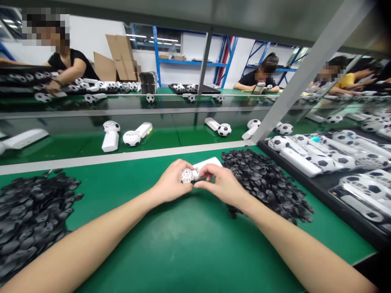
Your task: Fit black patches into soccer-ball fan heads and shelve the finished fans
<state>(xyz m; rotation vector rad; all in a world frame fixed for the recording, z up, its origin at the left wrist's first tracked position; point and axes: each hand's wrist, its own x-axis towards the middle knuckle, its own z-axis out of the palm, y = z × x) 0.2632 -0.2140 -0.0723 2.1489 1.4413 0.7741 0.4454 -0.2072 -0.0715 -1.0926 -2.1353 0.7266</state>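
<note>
Device (195,171), white handle (208,163) plus round latticed head (187,176), held over green surface (183,244). Left hand (172,182) fingers grasp head; right hand (224,185) fingers curl beside handle, grip unclear. Black-piece pile (262,183) just right, second pile (33,219) left; tray (317,189) of similar devices (299,162) farther right.

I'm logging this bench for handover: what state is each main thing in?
White plastic device with latticed ball: held in left hand
Right hand: curled beside the device, contact unclear
Small black pieces: loose, two heaps
Black rectangular tray: loaded with white football-patterned devices
Brown cardboard box: flaps raised
</note>
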